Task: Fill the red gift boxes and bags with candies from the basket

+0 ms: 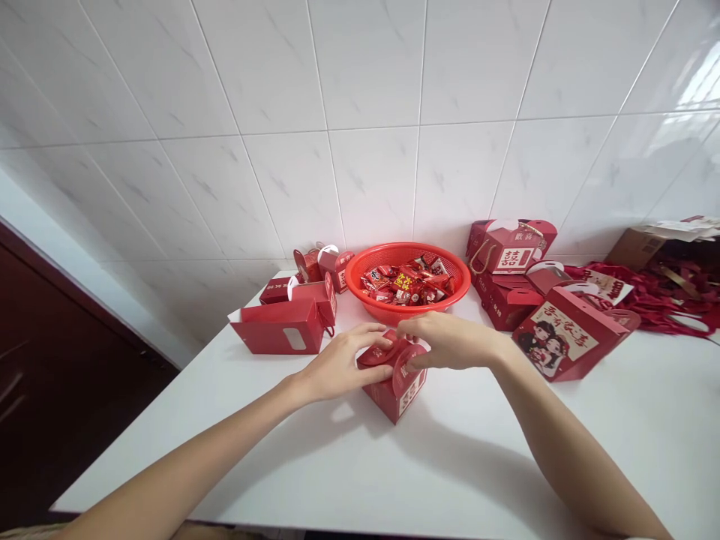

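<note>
A small red gift box [388, 395] with rounded top flaps and white lettering stands upright on the white table, in front of me. My left hand [344, 363] grips its left side, with the thumb along the near flap and the fingers over the top. From the right, my right hand [447, 341] holds the right flap between thumb and fingers at the top edge. Parts of the flaps are hidden under my fingers. Just behind the box sits a red plastic basket [360, 300] with wrapped candies [403, 282] in it.
Several red boxes [281, 326] lie at the back left. More red boxes [509, 289] are stacked at the back right, and a picture-printed box [568, 334] stands before them. Red ribbon-like material [658, 300] and a cardboard box [635, 247] lie far right. A tiled wall [371, 180] rises behind the table [270, 465].
</note>
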The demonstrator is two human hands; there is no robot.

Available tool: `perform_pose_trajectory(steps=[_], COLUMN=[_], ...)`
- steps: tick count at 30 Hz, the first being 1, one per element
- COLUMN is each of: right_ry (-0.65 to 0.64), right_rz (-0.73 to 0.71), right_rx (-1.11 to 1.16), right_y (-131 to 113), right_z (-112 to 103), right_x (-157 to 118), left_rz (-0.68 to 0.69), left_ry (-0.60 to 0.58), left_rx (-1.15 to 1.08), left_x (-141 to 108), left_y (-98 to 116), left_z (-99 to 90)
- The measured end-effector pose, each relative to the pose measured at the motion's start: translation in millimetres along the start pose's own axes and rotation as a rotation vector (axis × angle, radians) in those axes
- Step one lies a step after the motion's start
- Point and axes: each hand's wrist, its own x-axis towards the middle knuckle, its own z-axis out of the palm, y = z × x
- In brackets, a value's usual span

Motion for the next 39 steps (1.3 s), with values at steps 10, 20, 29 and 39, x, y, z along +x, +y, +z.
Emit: perform_pose_trajectory(steps=[10,20,29,39], right_ry=[-0.067,0.120,0.068,0.626], right_rz=[0.154,0.234,0.247,0.997], right_rx=[-0.102,-0.211,-0.158,-0.132], right_y=[-4,-46,-9,86], right_z=[13,49,-1,-96], right_x=[5,12,-26,-78], left_rz=[-0.030,-0.032,-0.103,-0.128], left_ry=[-0.050,0.021,-0.019,-0.185], left_rx=[-0.066,-0.125,-0.318,-0.212], left_x=[-2,2,0,-1], left_y=[1,2,-5,-13], left_z=[3.4,10.9,5.9,8.3])
